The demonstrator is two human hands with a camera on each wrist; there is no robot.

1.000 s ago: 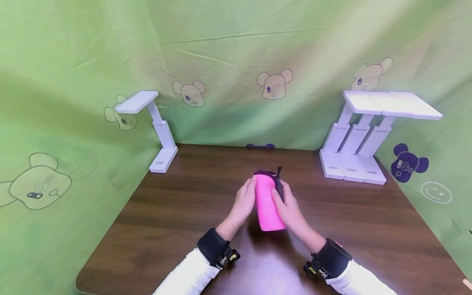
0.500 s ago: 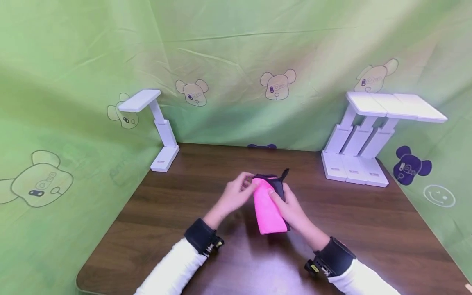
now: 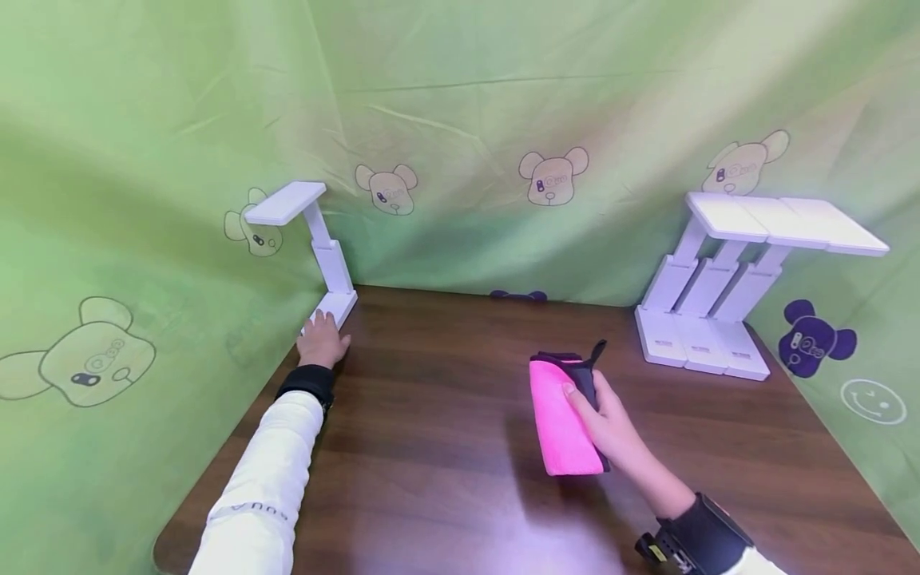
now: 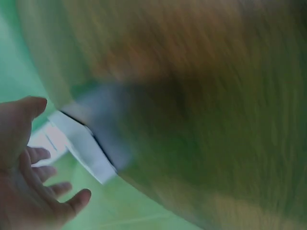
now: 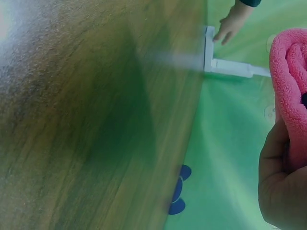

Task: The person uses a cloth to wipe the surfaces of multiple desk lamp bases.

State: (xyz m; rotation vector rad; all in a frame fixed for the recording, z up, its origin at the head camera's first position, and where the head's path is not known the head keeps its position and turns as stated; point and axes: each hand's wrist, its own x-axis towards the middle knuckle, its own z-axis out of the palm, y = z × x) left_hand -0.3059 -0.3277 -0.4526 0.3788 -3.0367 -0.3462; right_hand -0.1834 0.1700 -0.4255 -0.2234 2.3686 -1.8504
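Note:
My right hand (image 3: 612,423) grips a folded pink fleecy cloth (image 3: 564,427) with dark trim and a small dark loop at its top corner, thumb on the pink face. The cloth is held above the table, its shadow below. In the right wrist view the cloth (image 5: 290,91) shows rolled, fluffy layers. My left hand (image 3: 322,342) reaches to the base of the single white desk lamp (image 3: 334,267) at the far left, overlapping the base's front end. Seen from the left wrist, the left hand (image 4: 29,177) has parted fingers with nothing between them, the lamp base (image 4: 86,146) beyond.
Three white desk lamps (image 3: 707,303) stand side by side at the back right of the brown wooden table (image 3: 431,383). A green curtain (image 3: 460,104) printed with bear heads hangs around the back and sides of the table.
My left hand has let go of the cloth and moved left and forward to the single lamp's base. The right hand keeps the cloth and has shifted slightly right.

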